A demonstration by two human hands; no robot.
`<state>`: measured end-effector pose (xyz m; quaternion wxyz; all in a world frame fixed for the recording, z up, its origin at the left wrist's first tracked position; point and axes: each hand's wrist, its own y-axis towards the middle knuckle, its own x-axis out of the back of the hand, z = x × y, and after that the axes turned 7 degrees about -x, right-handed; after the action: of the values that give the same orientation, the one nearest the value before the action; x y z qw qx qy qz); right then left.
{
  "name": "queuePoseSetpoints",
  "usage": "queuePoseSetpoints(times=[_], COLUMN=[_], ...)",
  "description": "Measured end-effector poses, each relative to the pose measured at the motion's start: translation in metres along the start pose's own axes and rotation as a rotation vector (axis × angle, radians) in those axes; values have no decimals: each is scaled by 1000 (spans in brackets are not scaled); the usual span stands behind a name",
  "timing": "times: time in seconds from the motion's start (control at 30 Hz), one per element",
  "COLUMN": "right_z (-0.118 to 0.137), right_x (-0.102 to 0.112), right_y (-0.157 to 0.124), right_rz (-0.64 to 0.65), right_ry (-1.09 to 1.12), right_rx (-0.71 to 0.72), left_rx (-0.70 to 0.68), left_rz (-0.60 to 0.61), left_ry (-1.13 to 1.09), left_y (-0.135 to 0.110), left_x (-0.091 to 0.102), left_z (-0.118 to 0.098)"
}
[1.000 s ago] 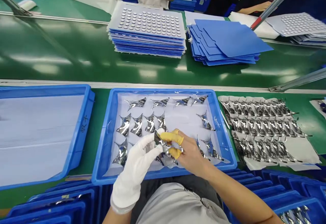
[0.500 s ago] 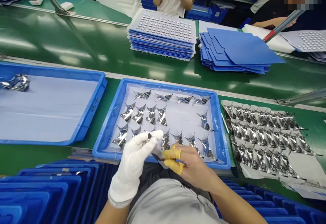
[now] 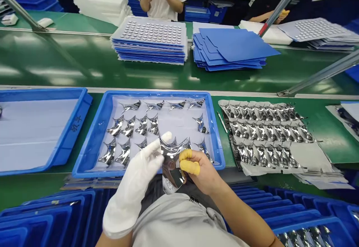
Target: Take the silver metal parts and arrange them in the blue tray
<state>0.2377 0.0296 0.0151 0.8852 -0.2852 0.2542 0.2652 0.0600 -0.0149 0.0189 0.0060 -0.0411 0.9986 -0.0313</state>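
Note:
A shiny chrome-like curved part [image 3: 173,161] with pointed corners is held up between my two hands, above the near edge of a blue tray [image 3: 92,134]. My left hand [image 3: 140,174], in a white glove, pinches its left side. On its right edge, my right hand [image 3: 198,166] grips with yellow finger cots on thumb and finger. Similar shiny parts [image 3: 129,126] lie in rows on the tray's white liner. The held part and my hands hide some of the nearest row.
Right of the tray, more shiny parts [image 3: 260,131] sit in rows on paper beside a white pen-like stick [image 3: 222,122]. Another lined blue tray [image 3: 70,142] stands left. Behind are a stack of sheets with small discs [image 3: 151,39] and blue sheets [image 3: 232,46]. Co-workers stand across the bench.
The shiny part has turned from nearly edge-on to show its broad reflective face. Both hands still hold it. The camera view has swung to the right.

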Motion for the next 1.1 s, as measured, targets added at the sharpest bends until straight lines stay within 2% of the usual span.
queuePoseSetpoints(times=[0.03,0.1,0.23,0.33,0.43,0.77,0.97,1.1], right_z=[1,3,3,4,6,13,7,0], right_x=[1,4,8,10,11,11,8,9], right_y=[-2,-4,-7,-8,-10,-10,-1,6], right_rz=[0,6,3,0,0,-6,56,67], right_ry=[11,14,17,55,84,134,238,319], right_rx=[14,31,11,-11,-10,-34,-141,-205], left_rx=[16,32,130,182,136,126,154,143], left_rz=[49,74,-15,-106,-172,-240,-350,-364], left_ry=[-24,-7,-74,-142,-125,-152,-171,-119], left_y=[2,6,10,12,16,26,32,33], left_x=[-7,-19,-33,-36,-39,-51,-56,-53], left_z=[-7,-19,-27,-28,-28,-28,-32,-28])
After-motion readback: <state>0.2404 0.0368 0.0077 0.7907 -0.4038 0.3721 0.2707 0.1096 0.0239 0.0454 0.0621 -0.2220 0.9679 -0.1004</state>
